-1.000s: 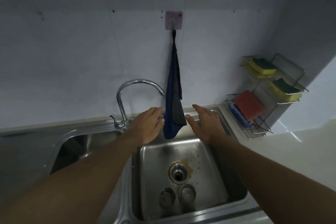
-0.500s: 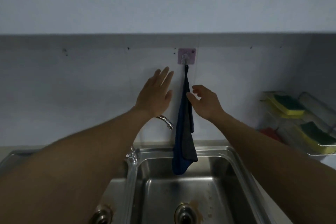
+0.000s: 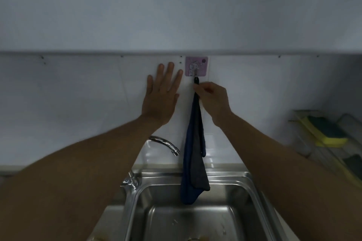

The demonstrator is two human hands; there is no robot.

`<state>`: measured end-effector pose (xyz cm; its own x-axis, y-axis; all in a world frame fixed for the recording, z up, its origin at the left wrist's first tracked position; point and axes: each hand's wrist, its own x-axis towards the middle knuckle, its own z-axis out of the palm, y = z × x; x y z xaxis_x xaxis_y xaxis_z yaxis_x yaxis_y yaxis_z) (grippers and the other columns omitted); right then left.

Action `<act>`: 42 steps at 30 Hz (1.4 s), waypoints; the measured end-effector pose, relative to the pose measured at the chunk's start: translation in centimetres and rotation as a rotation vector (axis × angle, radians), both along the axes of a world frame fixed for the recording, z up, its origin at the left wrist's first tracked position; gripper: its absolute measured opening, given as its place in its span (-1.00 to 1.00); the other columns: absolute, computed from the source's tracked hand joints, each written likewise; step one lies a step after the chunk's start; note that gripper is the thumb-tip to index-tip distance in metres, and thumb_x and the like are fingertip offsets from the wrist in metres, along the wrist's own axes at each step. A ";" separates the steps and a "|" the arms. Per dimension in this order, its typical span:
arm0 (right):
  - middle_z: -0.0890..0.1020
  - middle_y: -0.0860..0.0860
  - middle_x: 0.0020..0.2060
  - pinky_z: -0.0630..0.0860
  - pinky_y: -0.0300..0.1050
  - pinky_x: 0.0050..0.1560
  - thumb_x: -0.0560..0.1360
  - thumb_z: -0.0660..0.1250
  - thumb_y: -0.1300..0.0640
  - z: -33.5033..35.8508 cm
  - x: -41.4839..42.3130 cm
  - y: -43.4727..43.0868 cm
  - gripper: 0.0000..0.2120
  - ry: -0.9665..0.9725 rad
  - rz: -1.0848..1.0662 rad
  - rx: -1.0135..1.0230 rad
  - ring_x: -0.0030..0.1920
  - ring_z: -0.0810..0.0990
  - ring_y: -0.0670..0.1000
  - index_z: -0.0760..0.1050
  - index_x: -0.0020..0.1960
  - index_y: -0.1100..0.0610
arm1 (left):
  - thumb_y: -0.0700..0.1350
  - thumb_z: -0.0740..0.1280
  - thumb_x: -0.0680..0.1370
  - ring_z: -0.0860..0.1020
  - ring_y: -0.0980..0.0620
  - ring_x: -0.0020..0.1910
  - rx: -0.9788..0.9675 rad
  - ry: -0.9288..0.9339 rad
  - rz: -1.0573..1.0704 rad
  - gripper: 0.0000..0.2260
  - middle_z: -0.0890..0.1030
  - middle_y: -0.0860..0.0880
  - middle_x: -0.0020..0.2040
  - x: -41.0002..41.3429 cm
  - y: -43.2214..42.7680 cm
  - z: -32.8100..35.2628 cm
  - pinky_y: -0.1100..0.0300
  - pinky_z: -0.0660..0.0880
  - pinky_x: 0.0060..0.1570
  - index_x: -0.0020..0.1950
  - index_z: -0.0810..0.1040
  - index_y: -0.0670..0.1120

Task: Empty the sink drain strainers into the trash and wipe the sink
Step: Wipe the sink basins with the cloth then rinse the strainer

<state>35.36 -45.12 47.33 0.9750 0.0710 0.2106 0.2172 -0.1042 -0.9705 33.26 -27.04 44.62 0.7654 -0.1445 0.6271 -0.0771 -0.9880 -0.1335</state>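
A dark blue and grey cloth (image 3: 193,158) hangs by its loop from a purple wall hook (image 3: 196,66) above the steel sink (image 3: 231,184). My right hand (image 3: 213,100) pinches the top of the cloth just under the hook. My left hand (image 3: 162,96) lies flat against the white wall, fingers spread, left of the hook. The cloth's lower end dangles over the right sink basin. The drain strainers are out of view below the frame edge.
The chrome faucet (image 3: 166,144) curves out just left of the cloth. A wire rack (image 3: 329,143) with yellow-green sponges stands at the right. A cabinet underside runs across above the hook.
Both hands rose from sink level to the hook. The left hand flattened on the wall; the right hand closed its fingers on the cloth's top. The camera tilted upward.
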 end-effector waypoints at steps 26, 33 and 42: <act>0.61 0.18 -0.38 0.58 0.02 -0.24 0.46 0.45 0.10 6.0 -2.4 0.4 -0.68 -0.040 -0.052 -0.058 -0.35 0.56 0.07 0.60 -0.22 0.40 | 0.07 0.15 0.67 -0.01 -0.03 0.63 -0.225 0.317 -0.190 -0.39 0.03 -0.01 0.65 -6.0 0.5 1.7 0.08 -0.03 0.58 0.65 -0.06 0.04; 0.67 0.20 -0.35 0.62 0.05 -0.25 0.50 0.46 0.13 6.7 -6.2 -1.0 -0.68 -0.213 -0.031 0.013 -0.30 0.70 0.16 0.60 -0.22 0.41 | 0.13 0.36 0.56 0.60 0.15 0.10 -0.920 0.729 -0.265 -0.61 0.64 0.08 0.20 -8.6 -4.5 5.4 0.35 0.47 0.13 0.36 0.55 0.06; 0.70 0.07 -0.29 0.67 0.11 -0.02 0.57 0.35 0.02 4.2 -12.4 -3.9 -0.72 -0.215 -0.027 0.128 -0.18 0.72 0.09 0.65 -0.19 0.19 | -0.22 0.18 0.60 0.52 0.02 -0.24 -1.334 0.565 -0.297 -0.76 0.53 -0.09 -0.24 -14.1 -7.1 3.2 0.11 0.57 -0.15 -0.23 0.53 -0.16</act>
<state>22.94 -49.06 51.54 0.9079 0.0047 0.4191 0.4191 0.0077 -0.9079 19.16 -34.16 47.87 0.9940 0.0945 0.0554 -0.0254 -0.2925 0.9559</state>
